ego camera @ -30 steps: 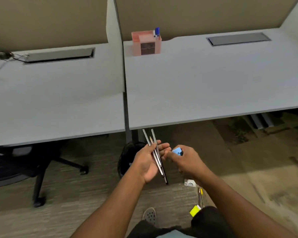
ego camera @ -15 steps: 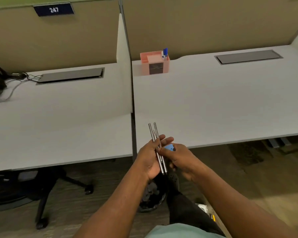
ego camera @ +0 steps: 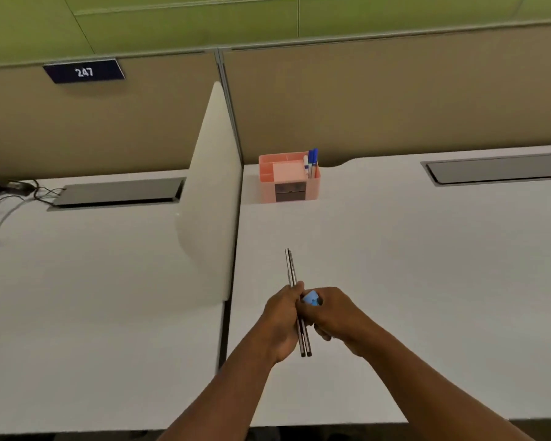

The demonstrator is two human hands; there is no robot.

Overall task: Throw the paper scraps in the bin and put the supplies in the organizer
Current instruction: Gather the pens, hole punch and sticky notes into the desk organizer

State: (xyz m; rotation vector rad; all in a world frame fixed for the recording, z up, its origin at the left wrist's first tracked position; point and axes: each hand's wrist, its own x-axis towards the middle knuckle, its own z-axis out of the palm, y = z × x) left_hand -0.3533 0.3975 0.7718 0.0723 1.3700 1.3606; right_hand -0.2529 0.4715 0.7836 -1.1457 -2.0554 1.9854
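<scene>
My left hand (ego camera: 282,319) is closed around a small bundle of dark pencils (ego camera: 291,272) that point away from me over the white desk (ego camera: 395,265). My right hand (ego camera: 330,315) presses against the left one and holds a small blue object (ego camera: 310,297); what it is stays unclear. Both hands hover above the desk's near half. A pink organizer (ego camera: 288,178) stands at the back of the desk with blue-capped markers (ego camera: 312,160) upright in its right compartment. No bin or paper scraps show in this view.
A white divider panel (ego camera: 213,192) separates this desk from the left desk (ego camera: 93,297). Grey cable hatches (ego camera: 497,168) (ego camera: 118,192) sit at the back of each desk. Black cables (ego camera: 10,192) lie at the far left. A sign reading 247 (ego camera: 84,71) hangs on the partition.
My view rose from the floor to the desk. Both hands came up and forward over the desk, still holding the pencils and blue object. The bin and floor items dropped out of sight.
</scene>
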